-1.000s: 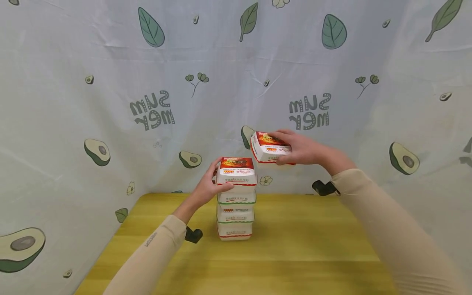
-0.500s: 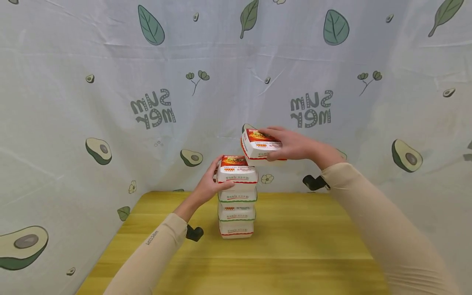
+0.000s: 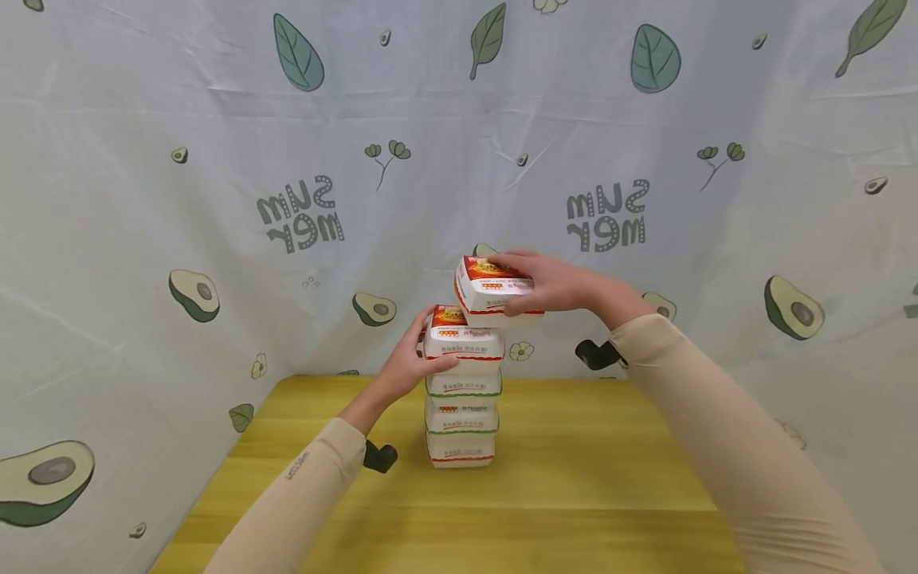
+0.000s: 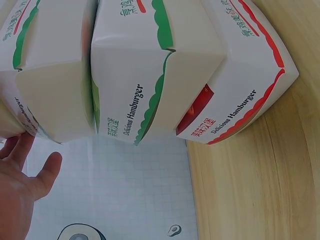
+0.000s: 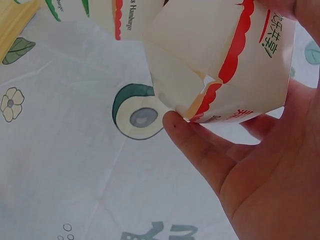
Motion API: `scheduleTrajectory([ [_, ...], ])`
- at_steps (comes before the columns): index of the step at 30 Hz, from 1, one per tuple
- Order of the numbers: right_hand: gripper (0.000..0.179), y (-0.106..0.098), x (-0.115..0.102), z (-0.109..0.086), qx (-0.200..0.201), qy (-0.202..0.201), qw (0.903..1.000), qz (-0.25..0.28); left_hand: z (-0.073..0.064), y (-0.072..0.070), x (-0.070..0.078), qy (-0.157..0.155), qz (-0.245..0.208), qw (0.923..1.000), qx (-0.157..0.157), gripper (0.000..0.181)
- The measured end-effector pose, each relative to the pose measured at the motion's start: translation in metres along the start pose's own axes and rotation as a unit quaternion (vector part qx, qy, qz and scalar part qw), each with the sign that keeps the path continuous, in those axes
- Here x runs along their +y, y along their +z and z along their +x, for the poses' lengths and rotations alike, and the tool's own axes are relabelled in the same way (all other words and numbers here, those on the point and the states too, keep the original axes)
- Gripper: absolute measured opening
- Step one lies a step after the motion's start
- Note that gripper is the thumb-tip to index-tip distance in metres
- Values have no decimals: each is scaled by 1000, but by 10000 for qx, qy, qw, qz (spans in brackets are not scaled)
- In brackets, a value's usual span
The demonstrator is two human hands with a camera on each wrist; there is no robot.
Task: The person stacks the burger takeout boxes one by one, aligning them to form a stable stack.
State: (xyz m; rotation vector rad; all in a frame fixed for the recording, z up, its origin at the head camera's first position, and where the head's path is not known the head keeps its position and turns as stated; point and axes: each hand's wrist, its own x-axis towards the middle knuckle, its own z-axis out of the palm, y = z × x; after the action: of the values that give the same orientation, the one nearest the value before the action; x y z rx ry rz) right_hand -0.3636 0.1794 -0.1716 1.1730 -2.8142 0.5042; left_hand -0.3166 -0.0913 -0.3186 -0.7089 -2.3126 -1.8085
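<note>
A tower of several white paper hamburger boxes (image 3: 462, 421) with red or green scalloped trim stands upright on the table. My left hand (image 3: 411, 363) grips the tower's top hamburger box (image 3: 464, 347) from the left, thumb along its front. In the left wrist view the left hand (image 4: 22, 187) is at the edge of the picture, beside the boxes. My right hand (image 3: 554, 283) holds another red-trimmed hamburger box (image 3: 482, 298) slightly tilted, overlapping the tower's top right in the head view. In the right wrist view, fingers and thumb span this box (image 5: 200, 40).
The yellowish wooden table (image 3: 588, 462) extends around the tower. Behind it and to the sides hangs a pale cloth (image 3: 445, 183) printed with avocados and leaves. A dark wrist camera (image 3: 380, 457) sits on the left wrist, another (image 3: 597, 355) on the right.
My right hand has carried its hamburger box leftward, from beside the tower to over its top right part. The left hand has stayed at the top box.
</note>
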Motion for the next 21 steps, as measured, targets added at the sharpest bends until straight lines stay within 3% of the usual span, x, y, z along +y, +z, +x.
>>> scheduleTrajectory([
  [4, 85, 0, -5, 3, -22, 35, 10000, 21, -5, 2, 11, 77, 0, 10000, 3, 92],
  [10, 84, 1, -12, 7, -68, 1, 9999, -110, -6, 1, 14, -32, 77, 9999, -62, 92],
  [21, 83, 0, -25, 11, -171, -168, 9994, -256, -4, 1, 14, 86, 92, 9998, -121, 92],
])
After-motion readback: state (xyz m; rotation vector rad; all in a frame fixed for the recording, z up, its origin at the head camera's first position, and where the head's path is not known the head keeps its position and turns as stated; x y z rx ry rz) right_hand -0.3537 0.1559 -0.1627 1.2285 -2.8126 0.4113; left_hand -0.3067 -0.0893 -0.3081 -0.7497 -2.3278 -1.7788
